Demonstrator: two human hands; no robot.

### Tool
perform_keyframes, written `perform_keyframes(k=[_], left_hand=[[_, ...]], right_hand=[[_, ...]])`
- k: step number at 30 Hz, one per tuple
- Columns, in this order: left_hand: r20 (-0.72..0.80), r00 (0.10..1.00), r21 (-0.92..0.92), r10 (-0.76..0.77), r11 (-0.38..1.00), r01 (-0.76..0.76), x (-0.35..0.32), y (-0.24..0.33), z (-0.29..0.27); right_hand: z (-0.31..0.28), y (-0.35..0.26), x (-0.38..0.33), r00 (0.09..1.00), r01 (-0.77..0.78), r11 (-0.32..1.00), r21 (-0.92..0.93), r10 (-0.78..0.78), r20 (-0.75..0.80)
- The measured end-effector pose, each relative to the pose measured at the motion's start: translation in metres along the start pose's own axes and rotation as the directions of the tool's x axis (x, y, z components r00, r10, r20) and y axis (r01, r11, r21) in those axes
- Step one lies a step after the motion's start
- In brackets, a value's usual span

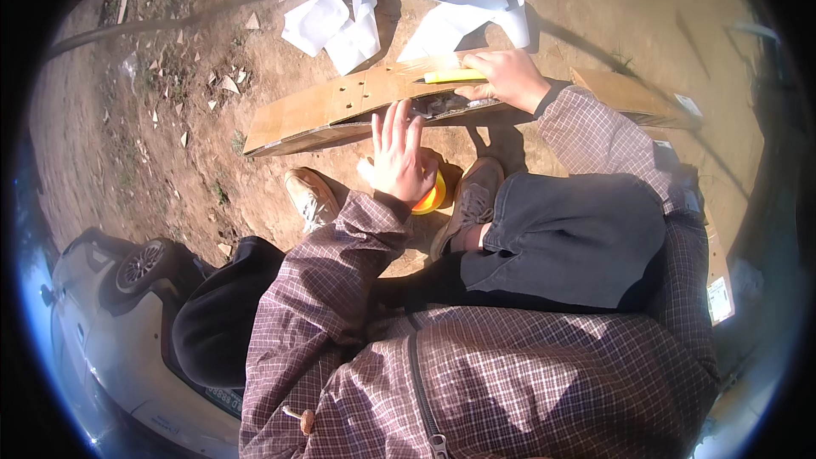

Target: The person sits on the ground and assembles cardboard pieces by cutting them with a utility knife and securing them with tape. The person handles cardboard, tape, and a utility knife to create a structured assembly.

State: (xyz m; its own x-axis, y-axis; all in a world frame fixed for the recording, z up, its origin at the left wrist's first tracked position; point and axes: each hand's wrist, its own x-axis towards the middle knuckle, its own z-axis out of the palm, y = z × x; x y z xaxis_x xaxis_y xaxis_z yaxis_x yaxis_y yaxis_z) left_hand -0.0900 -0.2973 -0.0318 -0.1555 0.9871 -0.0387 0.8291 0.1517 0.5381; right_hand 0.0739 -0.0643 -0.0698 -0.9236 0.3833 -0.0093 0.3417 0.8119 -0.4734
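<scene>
A long, flat cardboard box (pixel 327 106) lies across the ground before my feet, its near edge parted and something greyish showing in the gap. My right hand (pixel 507 78) is closed around a slim yellow utility knife (pixel 455 76), whose dark tip points left above the box top. Its lower fingers rest by the gap. With fingers stretched out, my left hand (pixel 398 157) reaches the near edge of the box. Partly hidden behind that wrist is a round yellow-orange thing (pixel 435 195), perhaps a tape roll; whether it hangs on the wrist or lies on the ground I cannot tell.
Crumpled white sheets (pixel 344 25) and more white papers (pixel 463 0) lie beyond the box. Another cardboard piece (pixel 629 95) is at the right. My shoes (pixel 310 198) are close to the box. A parked car (pixel 119 314) stands at lower left; stone chips litter the dirt.
</scene>
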Motion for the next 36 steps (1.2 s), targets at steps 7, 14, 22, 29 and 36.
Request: perform_keyframes(k=[7, 14, 22, 29, 36], left_hand=[[0.041, 0.999, 0.025, -0.034, 0.999, 0.033, -0.006, 0.0, -0.002], [-0.05, 0.998, 0.09, 0.026, 0.996, -0.021, -0.003, 0.002, 0.002], [-0.207, 0.978, -0.144, -0.016, 0.989, -0.014, 0.072, -0.004, -0.034], [0.155, 0.904, -0.834, -0.399, 0.438, 0.336, 0.142, -0.038, -0.01], [0.138, 0.949, -0.909, -0.283, 0.344, 0.235, 0.166, 0.008, 0.002]], right_hand=[[-0.038, 0.018, -0.001, 0.94, -0.335, 0.811, 0.479, 0.324, 0.107], [-0.016, 0.052, -0.072, 0.686, -0.715, 0.622, 0.318, 0.712, 0.148], [-0.033, 0.09, 0.07, 0.865, -0.411, 0.901, 0.136, 0.433, -0.252], [-0.074, 0.079, 0.1, 0.845, -0.445, 0.416, 0.793, 0.489, 0.218], [-0.063, 0.016, 0.067, 0.722, -0.09, -0.264, 0.96, 0.646, 0.245]])
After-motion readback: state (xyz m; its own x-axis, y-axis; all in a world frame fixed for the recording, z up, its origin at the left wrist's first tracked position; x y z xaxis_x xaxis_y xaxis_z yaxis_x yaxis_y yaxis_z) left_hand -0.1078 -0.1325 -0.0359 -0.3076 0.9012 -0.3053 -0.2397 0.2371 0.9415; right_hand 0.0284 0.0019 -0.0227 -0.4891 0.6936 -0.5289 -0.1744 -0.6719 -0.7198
